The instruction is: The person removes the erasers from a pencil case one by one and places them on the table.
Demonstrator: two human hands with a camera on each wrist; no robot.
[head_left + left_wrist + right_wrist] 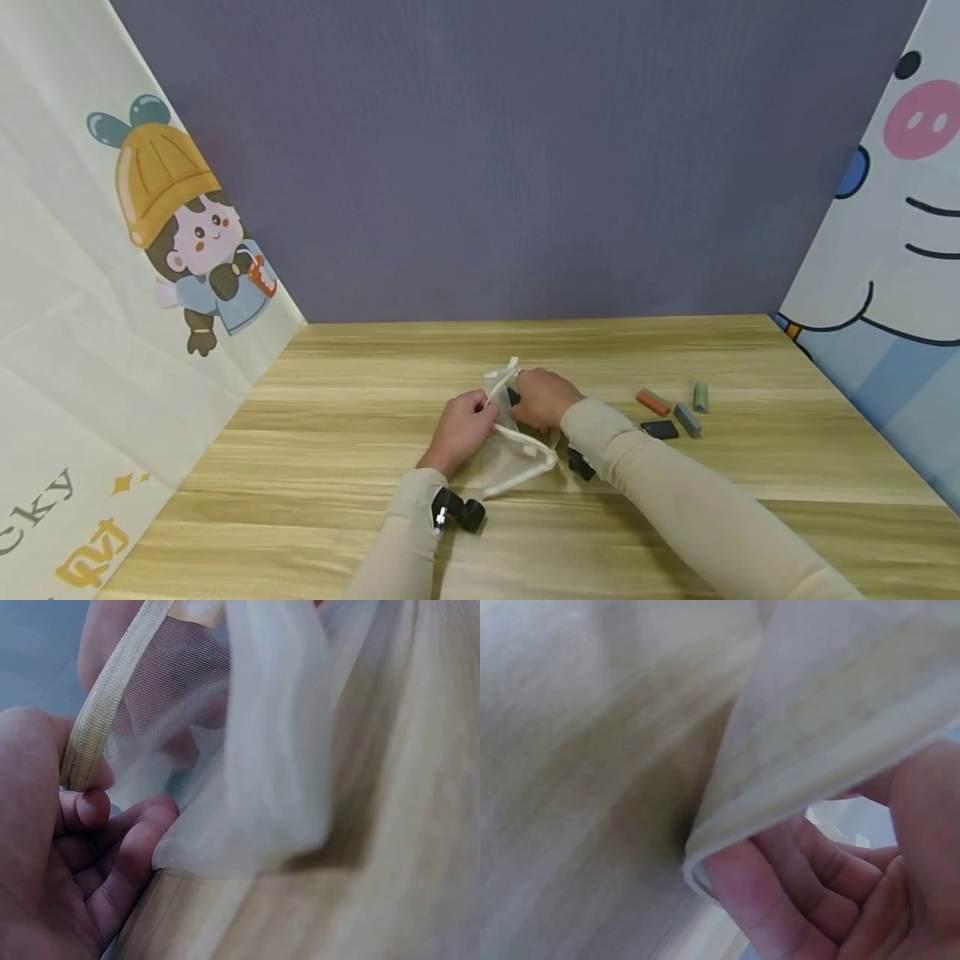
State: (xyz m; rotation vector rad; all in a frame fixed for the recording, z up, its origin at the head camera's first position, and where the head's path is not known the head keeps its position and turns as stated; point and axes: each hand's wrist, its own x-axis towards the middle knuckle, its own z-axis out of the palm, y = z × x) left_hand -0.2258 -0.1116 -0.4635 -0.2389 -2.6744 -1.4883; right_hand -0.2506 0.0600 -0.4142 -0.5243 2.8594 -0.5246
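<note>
A whitish see-through mesh zip pouch (517, 462) is spread partly open on the wooden table between the two hands. The left hand (460, 429) pinches its zipper edge (112, 697) between thumb and fingers. Reaching into the mouth from the far right side is the right hand (546, 398), with a small dark block (513, 396) at its fingertips. Through the mesh in the left wrist view, right fingers (180, 746) show blurred above a dark patch. In the right wrist view the right hand's fingers (802, 877) curl below the pouch edge (817, 795); the dark block is hidden there.
To the right lie an orange-and-green stick (653, 402), a green cylinder (701, 397), a grey block (687, 419) and a black flat piece (660, 429). A grey-purple panel (525, 167) rises behind the table (360, 392); printed sheets flank both sides.
</note>
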